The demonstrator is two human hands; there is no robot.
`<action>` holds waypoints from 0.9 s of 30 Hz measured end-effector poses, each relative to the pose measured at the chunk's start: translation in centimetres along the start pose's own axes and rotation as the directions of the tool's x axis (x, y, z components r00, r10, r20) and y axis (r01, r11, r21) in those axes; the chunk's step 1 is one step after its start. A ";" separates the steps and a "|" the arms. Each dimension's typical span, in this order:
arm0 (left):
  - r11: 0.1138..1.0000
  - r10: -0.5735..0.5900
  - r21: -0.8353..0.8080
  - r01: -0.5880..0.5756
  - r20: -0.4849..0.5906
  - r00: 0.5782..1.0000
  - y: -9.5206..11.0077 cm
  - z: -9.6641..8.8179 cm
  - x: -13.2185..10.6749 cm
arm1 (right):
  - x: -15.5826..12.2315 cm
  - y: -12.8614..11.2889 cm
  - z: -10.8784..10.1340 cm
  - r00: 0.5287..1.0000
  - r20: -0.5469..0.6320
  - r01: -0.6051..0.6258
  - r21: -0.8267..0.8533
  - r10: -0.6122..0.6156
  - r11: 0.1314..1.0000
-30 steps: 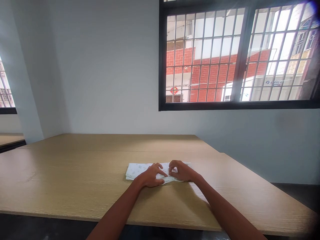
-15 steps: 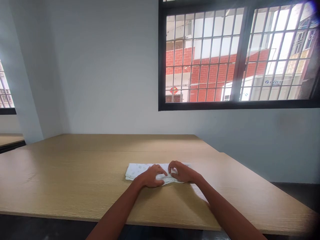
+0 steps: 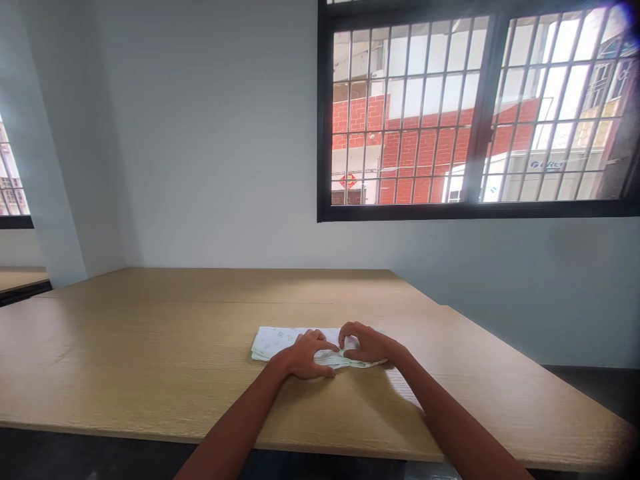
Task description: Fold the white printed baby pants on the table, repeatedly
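the cloth [image 3: 280,340] looks soft, matt white with a faint print. under it the table [image 3: 150,347] is pale wood-grain, smooth, with a dull sheen. behind the table, the wall [image 3: 210,147] is matt.

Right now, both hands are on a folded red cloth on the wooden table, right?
No, the cloth is white with faint print, not red, as the head view shows. Left hand and right hand do rest on it on the wooden table.
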State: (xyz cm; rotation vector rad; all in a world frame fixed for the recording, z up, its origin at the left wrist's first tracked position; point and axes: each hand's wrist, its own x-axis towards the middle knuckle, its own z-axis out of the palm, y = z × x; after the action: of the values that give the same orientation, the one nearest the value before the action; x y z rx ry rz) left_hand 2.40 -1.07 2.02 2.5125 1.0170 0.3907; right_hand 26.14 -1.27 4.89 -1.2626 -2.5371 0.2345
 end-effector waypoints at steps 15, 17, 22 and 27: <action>0.995 0.076 0.065 -0.071 -0.077 0.994 0.2 0.2 0.2 | 0.3 0.2 0.1 0.999 0.045 0.018 0.070 -0.022 0.997; 0.996 0.065 0.064 -0.060 -0.073 0.995 0.3 0.1 0.2 | 0.2 0.1 0.0 0.998 0.056 0.001 0.071 -0.005 0.997; 0.996 0.070 0.067 -0.064 -0.083 0.994 0.3 0.2 0.3 | 0.2 -0.3 -0.2 0.998 0.065 -0.009 0.080 0.004 0.997; 0.994 0.050 0.097 -0.043 -0.073 0.996 0.2 0.3 0.5 | 0.1 -0.3 -0.2 0.998 0.061 -0.016 0.076 0.011 0.997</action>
State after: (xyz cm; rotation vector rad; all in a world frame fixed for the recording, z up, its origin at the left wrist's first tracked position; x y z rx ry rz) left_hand 2.95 -0.93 1.84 2.6291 1.0294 0.4636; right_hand 25.88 -1.35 5.18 -1.2623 -2.5443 0.3751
